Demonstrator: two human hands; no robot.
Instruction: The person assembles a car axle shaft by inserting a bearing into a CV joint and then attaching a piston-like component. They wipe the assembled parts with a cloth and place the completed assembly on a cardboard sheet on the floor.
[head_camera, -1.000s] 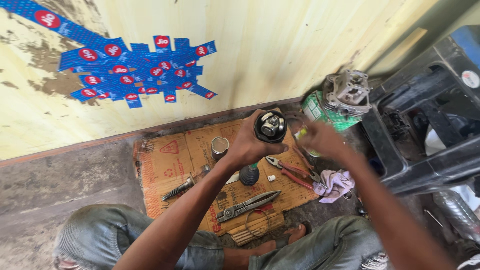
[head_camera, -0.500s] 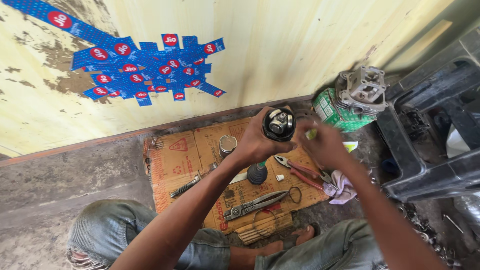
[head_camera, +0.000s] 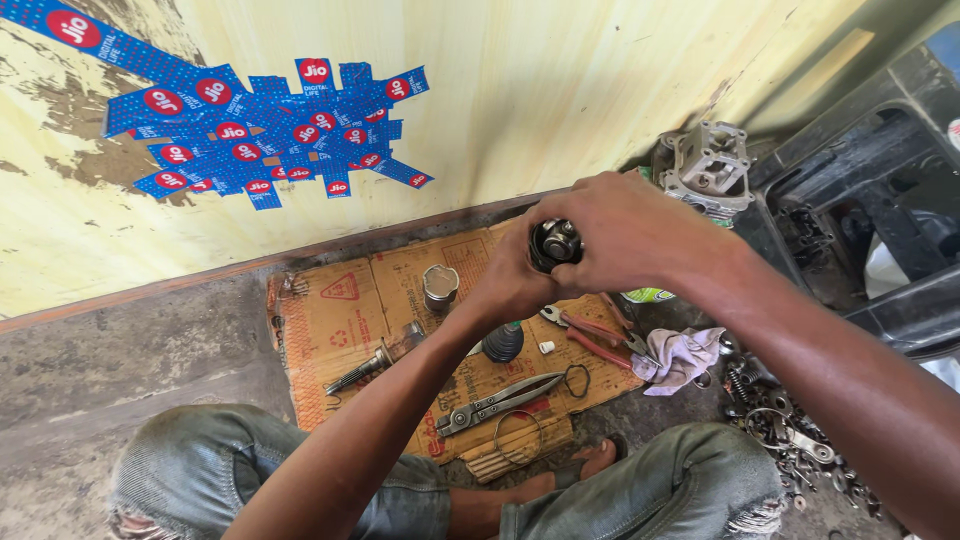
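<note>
A round, dark metal part (head_camera: 556, 243) with a shiny steel core is held up between both hands, above a flattened sheet of brown cardboard (head_camera: 330, 310) laid on the rough concrete floor (head_camera: 120, 350). The left hand (head_camera: 510, 280) is wrapped around the part from below, its fingers closed on the side, while the right hand (head_camera: 630, 230) is curled over the top and right of it, so that much of the part is hidden and only its ringed face is seen. Below the left hand, on the cardboard, a black ribbed rubber boot (head_camera: 503, 342) stands upright, with a small white cap (head_camera: 546, 347) just beside it. Below the right hand lie red-handled pliers (head_camera: 590, 330), touching a crumpled pale cloth (head_camera: 682, 355). Nearer the knees, long grey steel pliers (head_camera: 500, 400) lie flat beside a thin wire ring (head_camera: 577, 380). To the left of the hands a short, dull metal cylinder (head_camera: 440, 287) is set upright, and a slim metal shaft tool (head_camera: 375, 362) lies slanted below it. Beyond the right hand a cast aluminium engine piece (head_camera: 705, 170) is seen against the yellow wall (head_camera: 550, 80), on which blue stickers with red dots (head_camera: 270, 130) are stuck. To the right of the right forearm, springs and small metal scraps (head_camera: 790, 440) are scattered on the floor.
</note>
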